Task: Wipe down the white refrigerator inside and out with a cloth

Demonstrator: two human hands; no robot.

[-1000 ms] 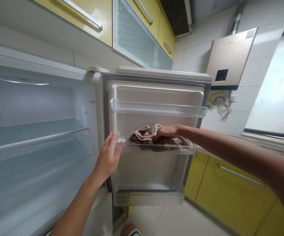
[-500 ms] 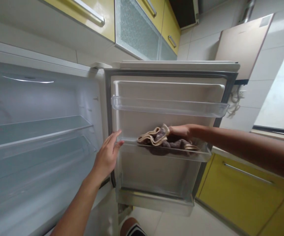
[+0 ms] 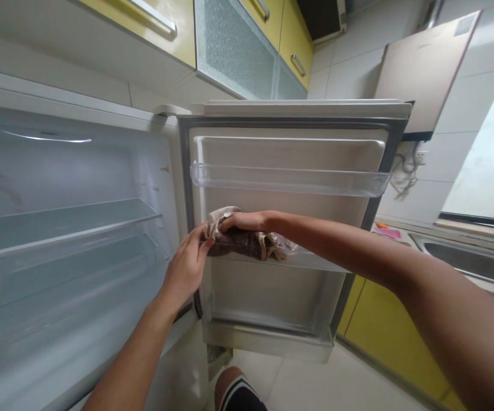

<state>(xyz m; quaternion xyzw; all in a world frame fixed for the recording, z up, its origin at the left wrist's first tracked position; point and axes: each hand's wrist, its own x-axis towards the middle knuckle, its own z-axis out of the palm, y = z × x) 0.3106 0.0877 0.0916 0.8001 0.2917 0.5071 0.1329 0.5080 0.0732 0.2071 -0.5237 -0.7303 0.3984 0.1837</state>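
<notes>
My right hand (image 3: 247,221) is closed on a brown cloth with cream edging (image 3: 247,242), pressed into the left part of the middle clear door shelf (image 3: 315,260). The cloth is bunched, and part of it shows through the shelf's front wall. My left hand (image 3: 190,257) grips the left end of this same shelf, thumb in front and fingers behind. Its fingertips meet the cloth's left edge and are partly hidden there. The fridge door (image 3: 272,297) stands wide open.
Left of the door is the fridge interior with a glass shelf (image 3: 58,225). An upper clear door shelf (image 3: 289,180) and a lower one (image 3: 268,342) flank the middle one. Yellow cabinets (image 3: 394,337) and a sink (image 3: 478,260) lie to the right. A knee (image 3: 232,382) shows below.
My right hand has slid the cloth leftward along the middle door shelf, from its right half to its left end beside my left hand. The left hand has stayed nearly still.
</notes>
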